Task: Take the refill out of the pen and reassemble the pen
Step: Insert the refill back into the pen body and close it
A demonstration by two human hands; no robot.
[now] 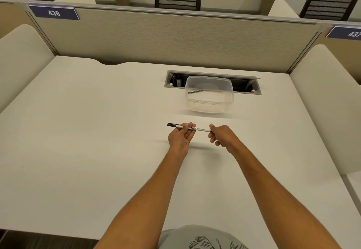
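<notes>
A slim white marker pen [199, 129] with a black cap at its left end is held level above the white desk [97, 141]. My left hand [180, 136] holds it near the capped end, palm up, fingers curled under the barrel. My right hand [219, 135] pinches the pen's right end between thumb and fingers. Behind the hands stands a clear plastic container [210, 100] with a thin dark refill [195, 91] lying inside it.
A recessed cable tray [254, 86] is set into the desk behind the container. A beige partition [175, 40] closes the far side, with cream side panels [21, 57] left and right. Dark chairs stand beyond the partition.
</notes>
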